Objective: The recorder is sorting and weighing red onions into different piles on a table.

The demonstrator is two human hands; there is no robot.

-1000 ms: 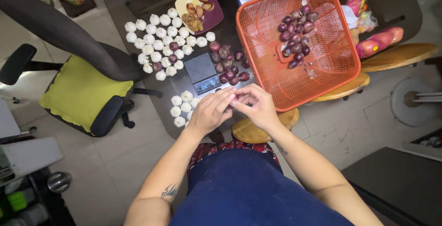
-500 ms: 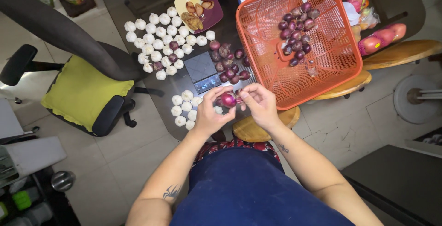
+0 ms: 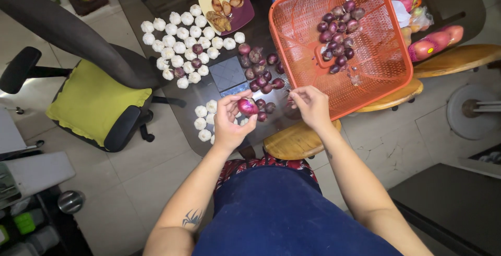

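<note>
A small round purple-red shallot (image 3: 247, 106) sits pinched between the thumb and curled fingers of the left hand (image 3: 229, 120), held just above the near edge of the dark glass tabletop (image 3: 172, 86). Its skin looks partly peeled, with a paler patch showing. The right hand (image 3: 311, 107) hovers just beside it, apart from the shallot, fingertips drawn together as if nipping a scrap of skin, though what it pinches is too small to tell.

Just past the shallot lies a loose cluster of more dark purple shallots (image 3: 261, 71) on the glass, beside a small flat grey digital scale (image 3: 229, 74). Left of the hands is a little group of white garlic bulbs (image 3: 204, 118), and a much larger spread of white garlic bulbs (image 3: 180, 42) covers the far side of the table. A cream and purple plate of brown peels (image 3: 242, 13) stands beyond them.

To the right, an orange square plastic mesh basket (image 3: 297, 32) holds another heap of shallots (image 3: 338, 32) and rests tilted over a round wooden stool (image 3: 295, 141). A black office chair with a yellow-green seat cushion (image 3: 91, 97) stands on the left.
</note>
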